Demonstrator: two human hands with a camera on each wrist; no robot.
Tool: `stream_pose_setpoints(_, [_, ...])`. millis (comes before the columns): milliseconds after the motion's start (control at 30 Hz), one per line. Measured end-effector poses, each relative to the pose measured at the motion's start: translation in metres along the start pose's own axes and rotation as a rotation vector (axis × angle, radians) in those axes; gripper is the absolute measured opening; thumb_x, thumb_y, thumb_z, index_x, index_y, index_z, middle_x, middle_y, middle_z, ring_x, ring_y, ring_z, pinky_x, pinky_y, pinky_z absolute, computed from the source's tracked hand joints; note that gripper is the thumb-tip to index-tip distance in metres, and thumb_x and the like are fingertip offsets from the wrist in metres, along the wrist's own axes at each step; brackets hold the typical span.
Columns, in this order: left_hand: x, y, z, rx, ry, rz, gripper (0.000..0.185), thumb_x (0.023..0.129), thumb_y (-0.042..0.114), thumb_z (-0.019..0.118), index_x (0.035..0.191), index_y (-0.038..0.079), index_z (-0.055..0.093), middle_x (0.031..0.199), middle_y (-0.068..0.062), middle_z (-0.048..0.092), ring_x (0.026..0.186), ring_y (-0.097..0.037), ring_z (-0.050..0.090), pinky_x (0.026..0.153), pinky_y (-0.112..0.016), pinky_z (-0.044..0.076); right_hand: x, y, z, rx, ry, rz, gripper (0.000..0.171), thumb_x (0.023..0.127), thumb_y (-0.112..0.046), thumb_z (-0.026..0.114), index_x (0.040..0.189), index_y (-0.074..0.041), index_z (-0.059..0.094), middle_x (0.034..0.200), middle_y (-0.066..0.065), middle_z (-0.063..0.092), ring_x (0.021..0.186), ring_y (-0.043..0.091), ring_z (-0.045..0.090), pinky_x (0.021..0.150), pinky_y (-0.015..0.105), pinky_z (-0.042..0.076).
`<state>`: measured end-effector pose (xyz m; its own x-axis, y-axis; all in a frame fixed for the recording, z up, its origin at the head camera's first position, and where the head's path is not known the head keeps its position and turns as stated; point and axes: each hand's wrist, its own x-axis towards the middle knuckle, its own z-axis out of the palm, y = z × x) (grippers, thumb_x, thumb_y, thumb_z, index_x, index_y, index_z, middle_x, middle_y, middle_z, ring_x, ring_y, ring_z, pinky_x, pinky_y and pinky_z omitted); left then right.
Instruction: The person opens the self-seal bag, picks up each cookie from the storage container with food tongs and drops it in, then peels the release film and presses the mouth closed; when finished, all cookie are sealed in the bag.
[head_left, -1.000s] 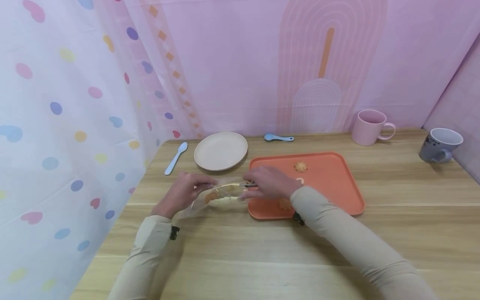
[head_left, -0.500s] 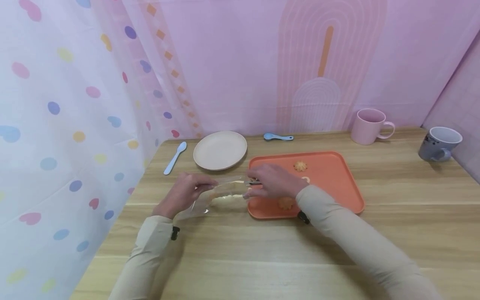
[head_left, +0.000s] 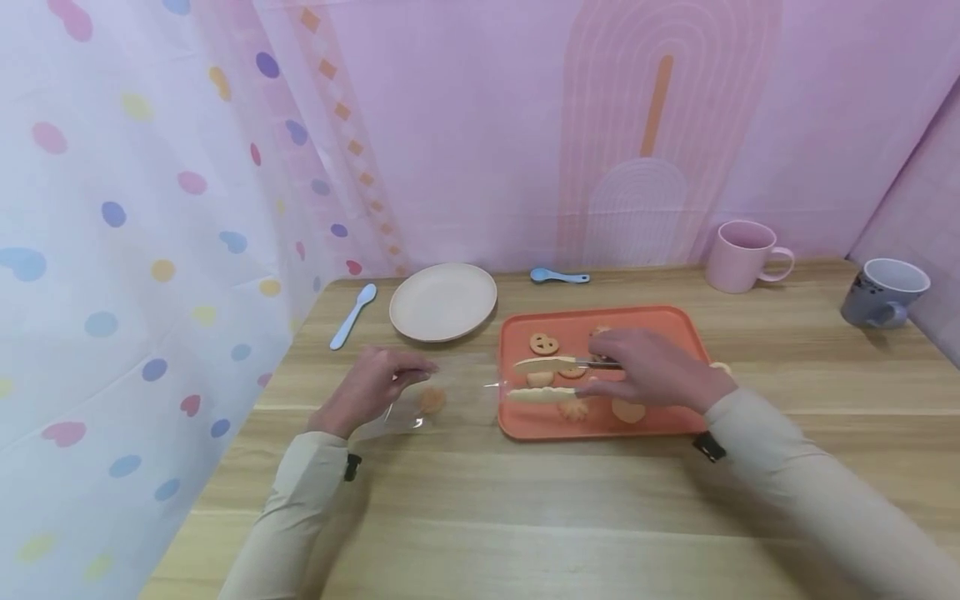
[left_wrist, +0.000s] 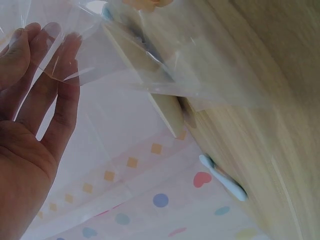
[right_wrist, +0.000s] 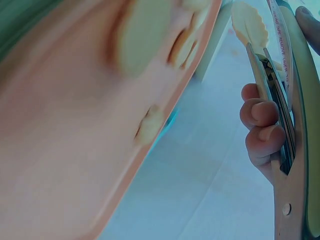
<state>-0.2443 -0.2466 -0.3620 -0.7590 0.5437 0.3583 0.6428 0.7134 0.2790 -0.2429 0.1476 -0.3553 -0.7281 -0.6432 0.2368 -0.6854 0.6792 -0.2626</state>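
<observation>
Tongs (head_left: 558, 377), metal with cream leaf-shaped tips, sit clasped in my right hand (head_left: 652, 371) above the orange rectangular plastic tray (head_left: 675, 333) of biscuits. My left hand (head_left: 371, 387) pinches the clear plastic bag (head_left: 442, 396), lying on the wooden table (head_left: 525, 500) just left of the tray, one round biscuit (head_left: 431, 401) inside.

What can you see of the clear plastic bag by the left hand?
The clear plastic bag is thin, glossy, crinkled film, see-through to the wood beneath. It lies flat on the wooden table, just left of the orange tray and in front of the beige plate. One round orange biscuit sits inside. The left hand pinches its near-left edge; in the left wrist view the film drapes over the fingertips.
</observation>
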Motion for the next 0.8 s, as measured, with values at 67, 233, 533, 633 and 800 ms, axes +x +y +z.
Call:
stream_pose_setpoints(67, [0.0, 0.0, 0.0, -0.001, -0.003, -0.005, 0.016, 0.084, 0.004, 0.077, 0.098, 0.01, 0.081, 0.095, -0.003, 0.08, 0.087, -0.017, 0.077, 0.076, -0.034, 0.062, -0.008, 0.007, -0.002, -0.011, 0.013, 0.011, 0.043, 0.085, -0.055, 0.074, 0.08, -0.015, 0.059, 0.071, -0.002, 0.055, 0.063, 0.007, 0.044, 0.058, 0.022, 0.038])
stream_pose_setpoints(233, [0.0, -0.002, 0.001, 0.001, -0.009, -0.014, 0.016, 0.085, 0.005, 0.076, 0.099, 0.011, 0.081, 0.095, -0.002, 0.08, 0.086, -0.017, 0.077, 0.077, -0.035, 0.062, -0.021, 0.018, -0.004, -0.041, 0.045, 0.012, 0.041, 0.084, -0.052, 0.076, 0.08, -0.014, 0.06, 0.072, -0.002, 0.058, 0.064, 0.007, 0.047, 0.06, 0.023, 0.041])
stream_pose_setpoints(533, [0.001, -0.003, 0.0, 0.007, 0.001, -0.011, 0.015, 0.085, 0.006, 0.076, 0.098, 0.011, 0.081, 0.093, -0.001, 0.08, 0.084, -0.015, 0.077, 0.075, -0.032, 0.062, -0.03, 0.02, -0.006, -0.061, 0.026, 0.068, 0.043, 0.086, -0.055, 0.073, 0.084, -0.014, 0.06, 0.076, -0.003, 0.061, 0.066, 0.005, 0.048, 0.062, 0.023, 0.045])
stream_pose_setpoints(633, [0.0, -0.004, 0.0, -0.01, -0.002, -0.016, 0.014, 0.085, 0.004, 0.076, 0.098, 0.009, 0.081, 0.093, -0.002, 0.08, 0.084, -0.015, 0.077, 0.074, -0.031, 0.062, -0.033, 0.019, -0.007, -0.051, 0.006, 0.077, 0.044, 0.088, -0.057, 0.07, 0.083, -0.015, 0.059, 0.071, -0.004, 0.057, 0.064, 0.005, 0.045, 0.06, 0.021, 0.04])
stream_pose_setpoints(800, [-0.002, -0.004, 0.001, -0.028, -0.008, -0.018, 0.015, 0.085, 0.002, 0.076, 0.098, 0.008, 0.08, 0.094, -0.003, 0.08, 0.084, -0.016, 0.077, 0.074, -0.03, 0.063, -0.039, 0.02, -0.007, -0.015, 0.016, 0.07, 0.04, 0.089, -0.052, 0.072, 0.077, -0.017, 0.055, 0.065, -0.006, 0.048, 0.061, 0.003, 0.039, 0.057, 0.019, 0.033])
